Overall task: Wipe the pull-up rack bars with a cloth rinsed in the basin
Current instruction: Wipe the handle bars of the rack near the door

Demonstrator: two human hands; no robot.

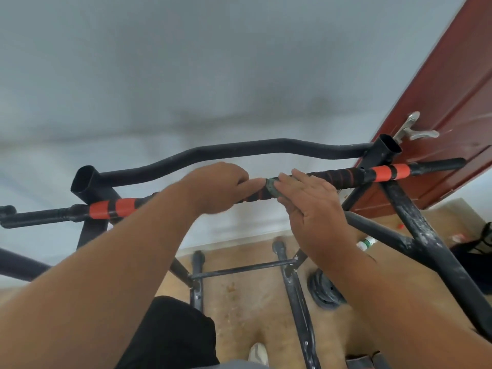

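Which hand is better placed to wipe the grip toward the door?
Right. The right hand lies on the cloth on that side of the bar; the left hand sits on the far side.

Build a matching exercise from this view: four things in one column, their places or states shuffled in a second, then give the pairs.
Things:
1. small grey-green cloth
2. dark red wooden door
3. dark round weight plates
4. wavy black upper bar

Places or states:
A. lying on the floor below the right forearm
B. standing open behind the rack's right post
C. pinched on the foam-gripped pull-up bar between the left hand and right hand
D. untouched, beyond both hands

Pairs: 1-C, 2-B, 3-A, 4-D
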